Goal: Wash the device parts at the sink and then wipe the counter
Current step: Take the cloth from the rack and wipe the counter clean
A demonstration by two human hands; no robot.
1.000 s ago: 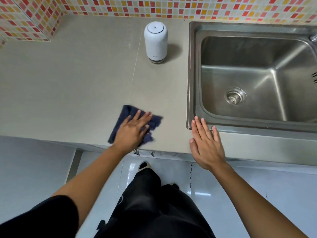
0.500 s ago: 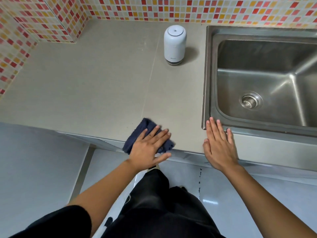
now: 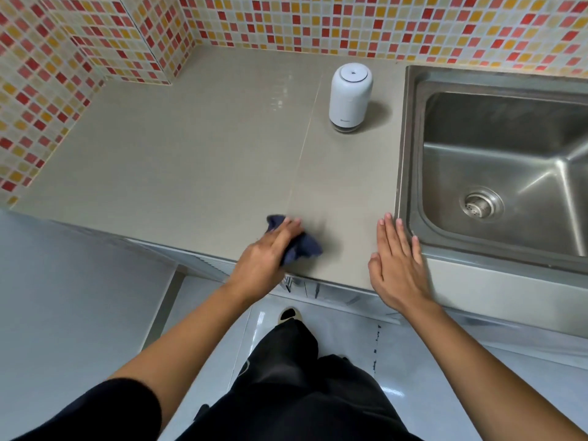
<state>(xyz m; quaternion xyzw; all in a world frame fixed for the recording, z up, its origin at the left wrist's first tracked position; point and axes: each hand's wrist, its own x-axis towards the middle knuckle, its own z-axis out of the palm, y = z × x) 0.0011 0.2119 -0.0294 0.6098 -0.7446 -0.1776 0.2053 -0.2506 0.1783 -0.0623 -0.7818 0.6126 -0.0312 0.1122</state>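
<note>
My left hand [image 3: 269,253] presses a bunched dark blue cloth [image 3: 302,245] onto the grey counter [image 3: 191,160] close to its front edge. The cloth sticks out past my fingers on both sides. My right hand [image 3: 397,262] lies flat on the counter with fingers together, holding nothing, its fingertips just left of the steel sink [image 3: 410,148] rim. A white cylindrical device [image 3: 350,95] stands upright at the back of the counter, beside the sink's left rim.
The sink basin has a round drain strainer [image 3: 481,203] and nothing else in it. Red, orange and yellow mosaic tiles [image 3: 95,58] cover the back and left walls. Below the counter edge are my dark trousers, one shoe [image 3: 288,313] and a glossy white floor.
My left hand has slid the cloth along the front edge and bunched it smaller. The right hand stays flat by the sink. The camera view has shifted, showing more of the left wall.
</note>
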